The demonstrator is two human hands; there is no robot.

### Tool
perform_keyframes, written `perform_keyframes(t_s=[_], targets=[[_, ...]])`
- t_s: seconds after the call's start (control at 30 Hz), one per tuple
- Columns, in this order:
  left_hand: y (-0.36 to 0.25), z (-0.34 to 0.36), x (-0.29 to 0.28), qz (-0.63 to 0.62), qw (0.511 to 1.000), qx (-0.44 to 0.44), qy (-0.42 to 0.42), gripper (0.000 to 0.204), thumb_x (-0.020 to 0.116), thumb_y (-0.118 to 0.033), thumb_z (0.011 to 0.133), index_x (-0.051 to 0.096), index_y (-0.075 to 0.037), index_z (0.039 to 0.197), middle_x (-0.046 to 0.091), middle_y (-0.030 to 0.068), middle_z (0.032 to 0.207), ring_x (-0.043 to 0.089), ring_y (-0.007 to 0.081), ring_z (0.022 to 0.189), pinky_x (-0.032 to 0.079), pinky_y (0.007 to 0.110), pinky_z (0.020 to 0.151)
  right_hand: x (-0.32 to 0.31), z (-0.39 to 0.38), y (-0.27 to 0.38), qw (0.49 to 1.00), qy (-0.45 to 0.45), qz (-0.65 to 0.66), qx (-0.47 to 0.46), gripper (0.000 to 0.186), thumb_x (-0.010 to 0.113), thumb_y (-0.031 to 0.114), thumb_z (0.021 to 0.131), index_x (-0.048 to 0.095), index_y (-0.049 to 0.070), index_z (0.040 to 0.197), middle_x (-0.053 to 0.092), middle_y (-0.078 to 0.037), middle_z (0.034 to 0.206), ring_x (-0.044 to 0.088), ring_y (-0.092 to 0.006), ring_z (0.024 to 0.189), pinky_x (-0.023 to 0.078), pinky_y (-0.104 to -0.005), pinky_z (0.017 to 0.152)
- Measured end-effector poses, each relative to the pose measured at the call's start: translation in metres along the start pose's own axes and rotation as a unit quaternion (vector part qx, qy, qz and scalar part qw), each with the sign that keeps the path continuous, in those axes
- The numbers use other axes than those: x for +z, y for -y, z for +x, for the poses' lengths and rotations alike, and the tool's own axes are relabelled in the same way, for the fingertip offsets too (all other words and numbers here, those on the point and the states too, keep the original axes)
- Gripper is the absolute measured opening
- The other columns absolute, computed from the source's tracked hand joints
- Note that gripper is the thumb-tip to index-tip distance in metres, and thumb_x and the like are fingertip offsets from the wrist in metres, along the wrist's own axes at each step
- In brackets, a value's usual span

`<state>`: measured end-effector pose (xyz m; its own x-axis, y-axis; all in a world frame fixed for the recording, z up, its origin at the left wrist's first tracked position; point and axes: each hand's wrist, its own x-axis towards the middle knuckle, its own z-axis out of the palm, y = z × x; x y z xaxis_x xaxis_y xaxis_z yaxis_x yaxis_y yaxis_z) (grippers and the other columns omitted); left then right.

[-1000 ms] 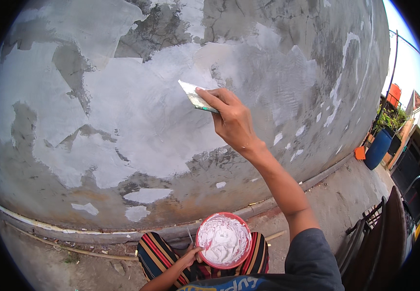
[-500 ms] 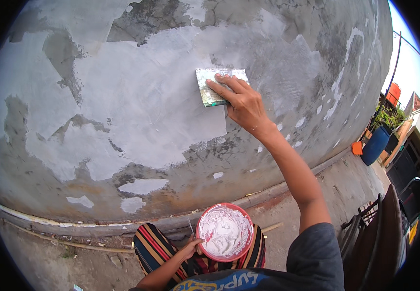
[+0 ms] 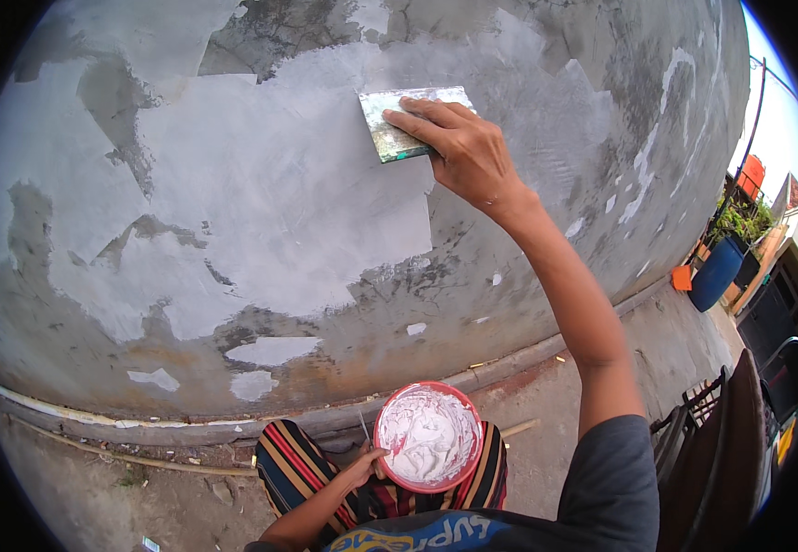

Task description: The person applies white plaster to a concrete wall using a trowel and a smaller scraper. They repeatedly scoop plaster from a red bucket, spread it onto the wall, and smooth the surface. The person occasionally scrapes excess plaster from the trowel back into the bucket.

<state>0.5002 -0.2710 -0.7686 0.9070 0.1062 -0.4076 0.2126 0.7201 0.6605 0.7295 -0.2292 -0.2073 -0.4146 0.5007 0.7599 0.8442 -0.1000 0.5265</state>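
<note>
My right hand (image 3: 468, 152) grips a metal scraper (image 3: 381, 129), its broad blade flat on or very close to the grey wall (image 3: 141, 276), which carries large uneven patches of pale plaster. My left hand (image 3: 362, 467) holds a red bowl (image 3: 428, 487) low over my striped-clothed lap (image 3: 293, 460), thumb at the rim. Thick white paste (image 3: 428, 428) is smeared around inside it. A thin metal tool (image 3: 363, 425) sticks up beside the bowl from the fingers of that hand, which are partly hidden.
A thin pole (image 3: 123, 458) lies along the wall's foot on the concrete ground (image 3: 196, 501). Close at right are dark furniture-like pieces (image 3: 730, 432). Farther right are a blue barrel (image 3: 715, 271), an orange object (image 3: 681, 278), plants (image 3: 744, 221) and a raised orange tank (image 3: 751, 173).
The scraper has swung from tilted to flat on the wall, then moved upward with my right hand and forearm. My left hand and the bowl stay nearly still.
</note>
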Motion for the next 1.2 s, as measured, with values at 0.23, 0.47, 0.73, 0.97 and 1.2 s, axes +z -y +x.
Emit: perform_keyframes(t_s=[0.23, 0.47, 0.73, 0.97, 1.2], targets=[[0.007, 0.004, -0.011, -0.019, 0.998, 0.050, -0.038, 0.062, 0.071, -0.022, 0.081, 0.033, -0.005, 0.127, 0.060, 0.0106, 0.090, 0.060, 0.0188, 0.063, 0.050, 0.032, 0.056, -0.033, 0.045, -0.013, 0.992, 0.081, 0.000, -0.092, 0.055, 0.065, -0.006, 0.075, 0.065, 0.025, 0.120, 0.067, 0.001, 0.115, 0.065, -0.0214, 0.100, 0.057, -0.0326, 0.073], [-0.005, -0.012, 0.004, -0.020, 0.999, 0.044, -0.004, 0.052, 0.068, -0.020, 0.083, 0.037, -0.005, 0.122, 0.061, 0.0076, 0.076, 0.058, 0.0180, 0.050, 0.046, 0.031, 0.045, -0.003, 0.003, -0.013, 0.994, 0.035, -0.020, -0.098, 0.056, 0.064, -0.006, 0.075, 0.064, 0.025, 0.121, 0.065, 0.001, 0.119, 0.063, -0.0227, 0.108, 0.055, -0.0325, 0.090], [0.006, -0.006, -0.009, -0.052, 0.995, 0.054, -0.061, 0.071, 0.071, -0.020, 0.080, 0.028, -0.001, 0.133, 0.061, 0.0097, 0.087, 0.059, 0.0166, 0.063, 0.047, 0.030, 0.052, -0.027, 0.001, -0.008, 0.997, -0.057, -0.005, -0.046, 0.066, 0.063, -0.012, 0.067, 0.065, 0.023, 0.123, 0.065, -0.001, 0.119, 0.061, -0.0233, 0.108, 0.055, -0.0342, 0.088], [0.006, -0.008, -0.011, -0.047, 0.998, 0.030, -0.031, 0.053, 0.065, -0.016, 0.084, 0.038, -0.003, 0.128, 0.063, 0.0092, 0.092, 0.063, 0.0201, 0.066, 0.050, 0.033, 0.048, -0.002, 0.029, -0.019, 0.994, -0.082, -0.023, 0.063, 0.070, 0.068, -0.012, 0.060, 0.065, 0.023, 0.122, 0.065, 0.001, 0.112, 0.062, -0.0210, 0.096, 0.056, -0.0326, 0.078], [0.007, 0.003, -0.007, -0.045, 0.998, 0.025, -0.024, 0.063, 0.072, -0.018, 0.079, 0.034, -0.002, 0.127, 0.058, 0.0102, 0.105, 0.060, 0.0184, 0.088, 0.051, 0.034, 0.070, -0.002, -0.058, 0.010, 0.995, 0.075, -0.008, 0.072, 0.071, 0.067, -0.014, 0.059, 0.065, 0.021, 0.121, 0.066, -0.001, 0.113, 0.063, -0.0225, 0.098, 0.056, -0.0339, 0.078]])
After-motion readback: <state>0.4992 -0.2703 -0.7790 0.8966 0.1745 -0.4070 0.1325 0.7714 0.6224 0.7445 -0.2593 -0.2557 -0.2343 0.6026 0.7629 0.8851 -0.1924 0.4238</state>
